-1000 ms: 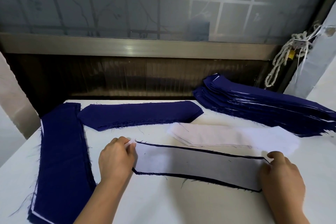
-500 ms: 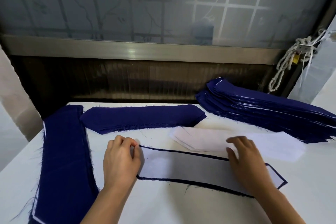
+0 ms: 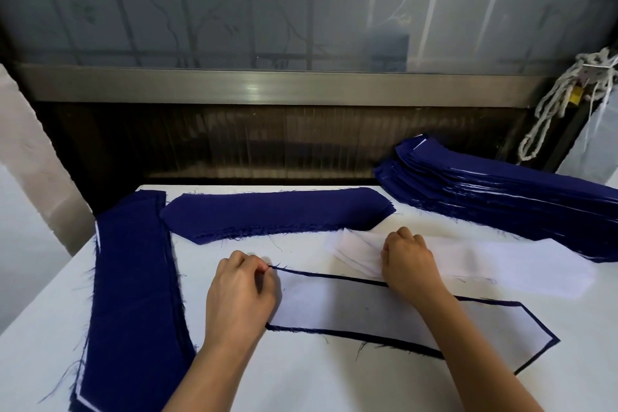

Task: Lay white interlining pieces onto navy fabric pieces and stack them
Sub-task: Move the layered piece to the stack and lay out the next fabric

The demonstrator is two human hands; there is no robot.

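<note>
The interlined navy piece point(image 3: 368, 311) lies near the front edge of the worktop point(image 3: 301, 388), its left end pinched by the left hand point(image 3: 239, 291). 1 sheet, judged limp and light, is gripped from the white interlining pile point(image 3: 501, 261) by the right hand point(image 3: 409, 257); both ends are best held.

White interlining piece point(image 3: 384, 314) flat atop navy fabric piece point(image 3: 368, 338)
</note>
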